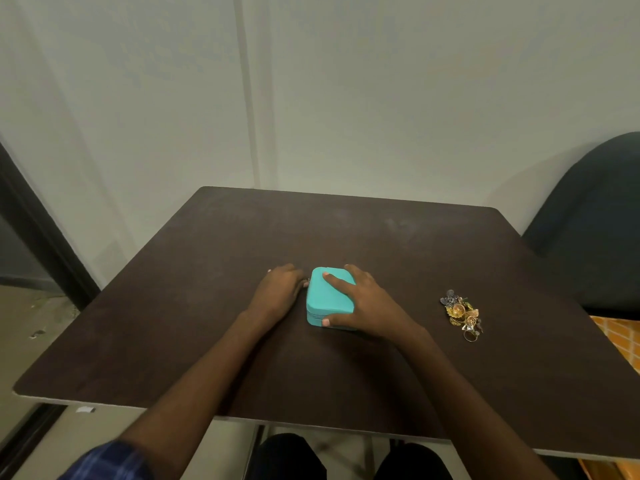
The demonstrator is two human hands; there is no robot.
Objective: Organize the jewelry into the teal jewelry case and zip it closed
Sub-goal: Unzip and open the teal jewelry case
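Observation:
The teal jewelry case [327, 299] lies closed near the middle of the dark table [207, 323]. My right hand [360, 299] grips the case from the right, with fingers spread over the lid and the thumb against its front wall. At the case's left side, the curled fingers of my left hand [277, 292] pinch a small metal zipper pull [307, 281]. A pile of gold and dark jewelry [462, 315], with a ring at its near end, sits on the table well to the right of the case.
A dark chair back [595, 220] stands at the table's right far corner, with orange patterned fabric [620, 341] below it. A pale wall is behind the table. My knees [346, 459] show under the near edge.

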